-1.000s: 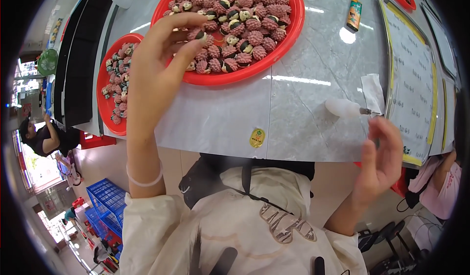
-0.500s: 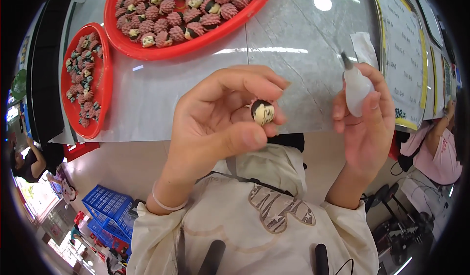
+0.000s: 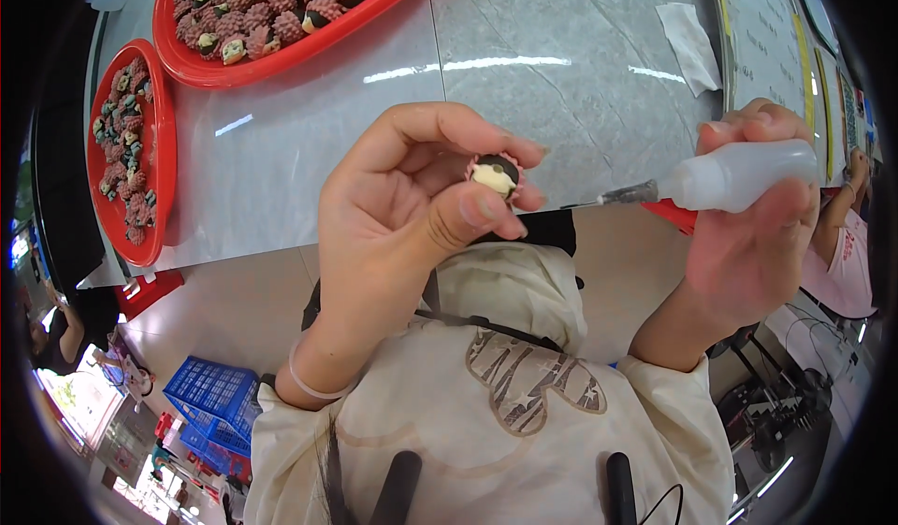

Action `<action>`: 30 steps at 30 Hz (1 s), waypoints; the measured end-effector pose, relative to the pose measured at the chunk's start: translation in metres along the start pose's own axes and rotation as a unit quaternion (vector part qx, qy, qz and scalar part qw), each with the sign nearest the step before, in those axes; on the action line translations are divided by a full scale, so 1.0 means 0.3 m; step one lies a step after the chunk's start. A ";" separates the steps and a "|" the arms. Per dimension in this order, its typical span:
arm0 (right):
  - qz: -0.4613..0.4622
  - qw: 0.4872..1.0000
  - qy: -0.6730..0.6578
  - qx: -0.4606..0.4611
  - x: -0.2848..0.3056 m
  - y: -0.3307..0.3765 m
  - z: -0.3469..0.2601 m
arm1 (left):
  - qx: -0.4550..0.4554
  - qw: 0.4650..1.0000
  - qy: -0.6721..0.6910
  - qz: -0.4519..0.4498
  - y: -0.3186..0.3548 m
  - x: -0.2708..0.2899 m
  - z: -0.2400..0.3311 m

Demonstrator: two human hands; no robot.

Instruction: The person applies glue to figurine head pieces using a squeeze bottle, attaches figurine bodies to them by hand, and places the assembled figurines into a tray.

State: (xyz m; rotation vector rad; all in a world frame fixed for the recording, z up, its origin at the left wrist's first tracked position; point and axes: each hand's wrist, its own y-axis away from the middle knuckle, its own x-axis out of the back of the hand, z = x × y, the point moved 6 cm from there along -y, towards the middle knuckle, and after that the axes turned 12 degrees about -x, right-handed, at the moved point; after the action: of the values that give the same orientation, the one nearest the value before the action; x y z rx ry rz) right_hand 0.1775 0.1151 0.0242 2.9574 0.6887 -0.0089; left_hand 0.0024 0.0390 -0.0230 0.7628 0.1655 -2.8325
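Observation:
My left hand (image 3: 379,207) pinches a small moulded piece (image 3: 492,179) between thumb and fingers. That piece has a ridged pink rim, with a cream part and a black part facing up. Off to the right, my right hand (image 3: 748,258) grips a translucent white squeeze bottle (image 3: 748,174) that lies nearly level. Its dark nozzle (image 3: 629,193) ends in a thin needle pointing left at the piece, with a gap between them. Many similar pink, cream and black pieces fill the large red tray (image 3: 220,76) at the far left.
A smaller red tray (image 3: 168,165) at the left holds pink pieces with bluish-green parts. On the grey table (image 3: 281,179) lie a crumpled white tissue (image 3: 687,48) and a printed sheet (image 3: 762,43). Blue crates (image 3: 210,389) stand on the floor. A person in pink (image 3: 842,263) is at the right.
The squeeze bottle has tipped from nozzle-up to nearly level, its needle now toward the piece. In my left fingers the piece has turned, hiding its painted face. The trays shifted left and up in view.

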 end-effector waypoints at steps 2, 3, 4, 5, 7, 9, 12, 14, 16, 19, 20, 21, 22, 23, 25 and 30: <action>0.005 1.000 0.021 0.013 -0.010 -0.001 -0.009 | 0.033 0.999 0.011 0.014 0.002 0.001 -0.003; 0.009 0.999 0.044 0.027 -0.015 -0.001 -0.016 | 0.034 0.999 0.009 0.013 0.004 -0.002 -0.005; 0.010 0.999 0.042 0.027 -0.018 -0.001 -0.017 | 0.029 0.999 0.023 0.013 0.005 -0.008 -0.006; 0.013 0.998 0.050 0.029 -0.021 -0.001 -0.019 | 0.024 0.999 0.036 0.012 0.006 -0.011 -0.005; 0.017 0.998 0.056 0.031 -0.025 0.000 -0.022 | 0.032 0.999 0.025 0.003 0.009 -0.009 -0.006; 0.024 0.996 0.075 0.049 -0.030 0.004 -0.030 | 0.040 0.999 0.016 -0.005 0.012 -0.015 -0.005; 0.089 0.991 0.089 0.041 -0.022 0.021 -0.028 | 0.047 0.999 0.016 0.010 0.013 -0.022 0.003; 0.084 0.985 0.121 0.090 -0.024 0.045 -0.045 | 0.051 0.999 0.006 0.011 0.014 -0.019 0.005; 0.080 0.975 0.153 0.139 -0.023 0.058 -0.067 | 0.040 0.999 0.004 0.009 0.012 -0.021 0.003; -0.083 0.972 0.089 0.200 -0.063 0.061 -0.105 | 0.026 1.000 0.003 0.004 0.011 -0.023 0.005; -0.082 0.972 0.089 0.199 -0.061 0.063 -0.104 | 0.023 1.000 0.003 0.002 0.011 -0.024 0.007; -0.077 0.971 0.099 0.205 -0.060 0.065 -0.104 | 0.024 1.000 0.003 0.001 0.010 -0.024 0.006; -0.072 0.969 0.108 0.210 -0.059 0.068 -0.103 | 0.017 1.000 -0.004 -0.007 0.009 -0.025 0.008; -0.067 0.967 0.118 0.216 -0.058 0.072 -0.102 | 0.010 1.000 -0.010 -0.015 0.008 -0.027 0.010; -0.058 0.963 0.137 0.226 -0.056 0.078 -0.102 | 0.009 1.000 -0.012 -0.016 0.008 -0.020 0.005; -0.006 0.982 0.076 0.172 -0.006 0.062 -0.078 | 0.002 1.000 -0.021 -0.018 0.006 -0.023 0.008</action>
State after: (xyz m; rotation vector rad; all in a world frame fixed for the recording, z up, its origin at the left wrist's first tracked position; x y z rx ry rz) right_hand 0.1837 0.1000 0.0495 3.3115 0.7958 0.1085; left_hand 0.0075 0.0379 -0.0176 0.7067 0.1684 -2.8822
